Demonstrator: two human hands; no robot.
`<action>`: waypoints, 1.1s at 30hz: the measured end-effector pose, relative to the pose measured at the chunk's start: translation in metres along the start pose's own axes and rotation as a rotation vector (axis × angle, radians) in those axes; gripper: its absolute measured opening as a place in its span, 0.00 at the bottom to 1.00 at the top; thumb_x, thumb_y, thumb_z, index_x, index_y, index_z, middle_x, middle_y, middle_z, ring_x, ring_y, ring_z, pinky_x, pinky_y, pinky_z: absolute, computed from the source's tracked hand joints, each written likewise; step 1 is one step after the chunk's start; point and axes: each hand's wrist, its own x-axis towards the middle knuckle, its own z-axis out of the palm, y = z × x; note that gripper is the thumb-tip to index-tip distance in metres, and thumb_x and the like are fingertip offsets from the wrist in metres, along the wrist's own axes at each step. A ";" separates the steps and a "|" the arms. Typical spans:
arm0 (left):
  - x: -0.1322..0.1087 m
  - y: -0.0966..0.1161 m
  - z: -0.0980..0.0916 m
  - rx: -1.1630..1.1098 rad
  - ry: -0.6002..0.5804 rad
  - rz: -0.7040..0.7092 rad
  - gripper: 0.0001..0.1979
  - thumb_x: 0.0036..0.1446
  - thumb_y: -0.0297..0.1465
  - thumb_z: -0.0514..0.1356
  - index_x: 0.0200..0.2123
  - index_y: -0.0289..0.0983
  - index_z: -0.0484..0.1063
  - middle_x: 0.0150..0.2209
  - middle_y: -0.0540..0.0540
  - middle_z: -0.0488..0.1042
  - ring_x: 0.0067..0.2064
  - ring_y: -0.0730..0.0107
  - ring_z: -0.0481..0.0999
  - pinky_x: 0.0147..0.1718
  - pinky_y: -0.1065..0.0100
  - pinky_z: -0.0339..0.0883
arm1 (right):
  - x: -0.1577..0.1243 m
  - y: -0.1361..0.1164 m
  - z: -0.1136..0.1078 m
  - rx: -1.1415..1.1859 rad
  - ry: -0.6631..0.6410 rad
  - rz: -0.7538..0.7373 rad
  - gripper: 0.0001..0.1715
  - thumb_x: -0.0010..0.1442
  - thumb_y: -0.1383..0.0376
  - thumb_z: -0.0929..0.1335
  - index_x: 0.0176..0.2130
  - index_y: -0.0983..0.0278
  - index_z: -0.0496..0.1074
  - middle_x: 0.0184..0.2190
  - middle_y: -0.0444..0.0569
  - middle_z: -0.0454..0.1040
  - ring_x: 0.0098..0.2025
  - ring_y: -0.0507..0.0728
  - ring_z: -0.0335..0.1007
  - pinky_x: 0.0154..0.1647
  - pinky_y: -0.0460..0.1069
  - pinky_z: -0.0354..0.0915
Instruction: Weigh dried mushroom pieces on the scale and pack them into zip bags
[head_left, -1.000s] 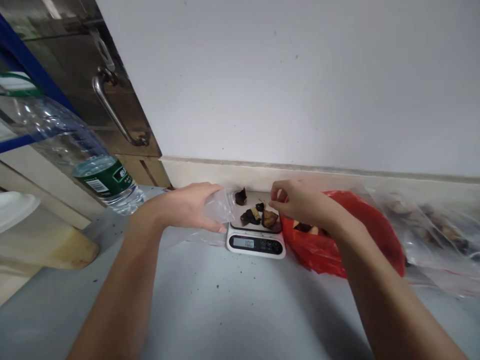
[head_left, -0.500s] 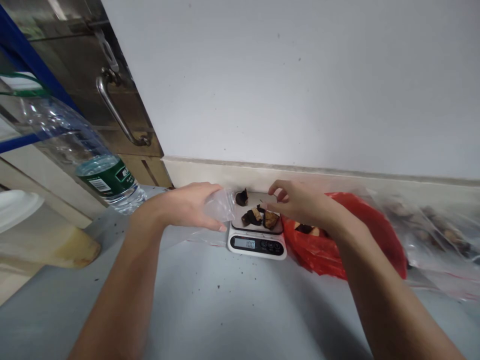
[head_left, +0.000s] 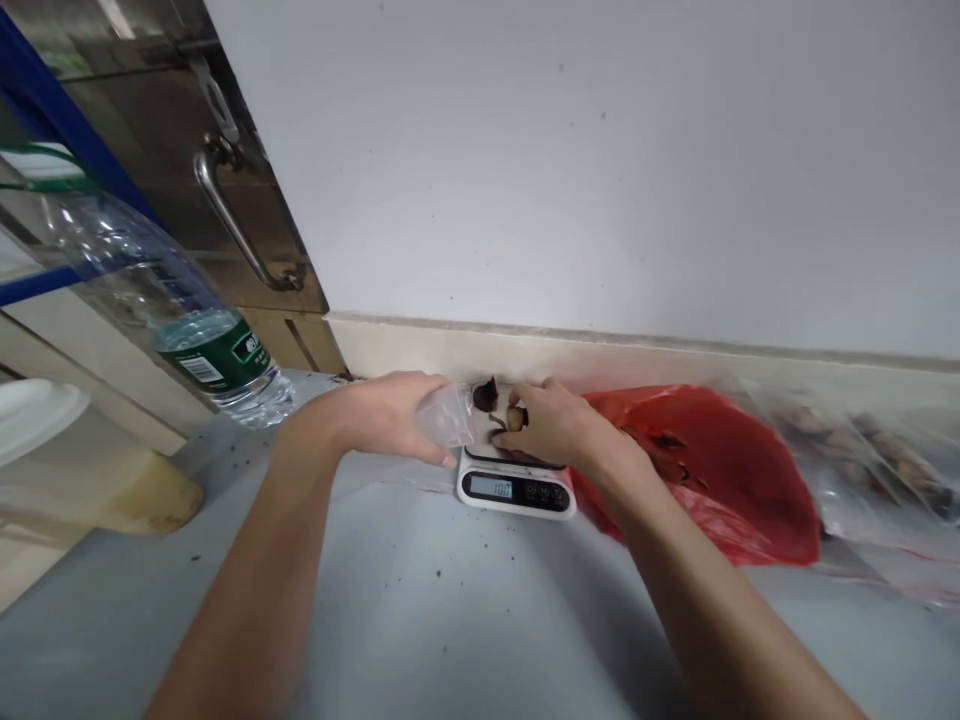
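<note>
A small white digital scale (head_left: pixel 517 508) stands on the grey surface, its display reading 10.0. On its plate, at the back left, lies a dark dried piece (head_left: pixel 486 396). My right hand (head_left: pixel 559 425) is over the plate, fingers curled around brown dried pieces (head_left: pixel 516 418), which look like dried mushroom; it partly hides them. Left of the scale, my left hand (head_left: pixel 379 415) grips a clear plastic bag (head_left: pixel 450 415), whose mouth faces the plate. An open red plastic bag (head_left: pixel 757 470) holding more dried pieces sits right of the scale, partly behind my right forearm.
Filled clear zip bags (head_left: pixel 885 460) lie at the far right. A large water bottle (head_left: pixel 214 350) and a translucent tub (head_left: pixel 97 485) stand at the left. The white wall (head_left: pixel 570 200) rises right behind the scale. Dark crumbs dot the surface.
My right hand has come down and leftward from above the plate's right side onto the dried pieces, closing around them. My left hand and the clear bag have barely shifted.
</note>
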 end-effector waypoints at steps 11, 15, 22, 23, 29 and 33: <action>0.019 -0.002 0.011 -0.038 -0.041 0.106 0.45 0.46 0.52 0.66 0.66 0.42 0.66 0.64 0.38 0.72 0.61 0.45 0.73 0.56 0.55 0.68 | 0.004 0.020 -0.006 0.220 0.000 -0.117 0.06 0.61 0.70 0.69 0.33 0.61 0.78 0.31 0.47 0.81 0.30 0.54 0.74 0.29 0.47 0.63; 0.019 -0.002 0.011 -0.027 -0.049 0.104 0.46 0.46 0.54 0.66 0.67 0.43 0.64 0.66 0.38 0.70 0.62 0.44 0.71 0.58 0.53 0.66 | 0.005 0.027 -0.010 0.281 0.003 -0.102 0.11 0.55 0.76 0.70 0.32 0.60 0.79 0.29 0.44 0.81 0.28 0.53 0.74 0.28 0.46 0.64; 0.018 0.005 0.014 -0.051 -0.040 0.107 0.46 0.47 0.54 0.67 0.67 0.45 0.64 0.67 0.40 0.69 0.65 0.44 0.69 0.59 0.55 0.66 | 0.005 0.033 -0.013 0.377 0.056 -0.148 0.09 0.55 0.73 0.70 0.29 0.61 0.78 0.28 0.46 0.82 0.30 0.54 0.77 0.28 0.45 0.66; 0.018 0.006 0.014 -0.051 -0.036 0.111 0.44 0.48 0.54 0.67 0.66 0.44 0.64 0.67 0.40 0.69 0.65 0.44 0.69 0.59 0.56 0.66 | 0.003 0.031 -0.014 0.385 0.075 -0.172 0.09 0.56 0.73 0.70 0.30 0.61 0.78 0.30 0.46 0.83 0.31 0.54 0.77 0.29 0.45 0.67; 0.020 0.013 0.013 -0.141 -0.015 0.198 0.36 0.51 0.53 0.67 0.59 0.43 0.69 0.62 0.42 0.75 0.60 0.46 0.74 0.53 0.59 0.70 | -0.010 0.013 -0.017 0.505 0.093 -0.407 0.08 0.57 0.72 0.70 0.34 0.61 0.78 0.32 0.44 0.83 0.38 0.55 0.79 0.40 0.48 0.71; 0.018 0.006 0.009 -0.292 0.001 0.316 0.32 0.53 0.50 0.68 0.59 0.45 0.70 0.59 0.46 0.77 0.59 0.51 0.76 0.54 0.60 0.69 | -0.012 0.006 -0.017 0.799 0.041 -0.587 0.07 0.54 0.71 0.72 0.36 0.61 0.77 0.40 0.46 0.83 0.47 0.57 0.80 0.51 0.52 0.74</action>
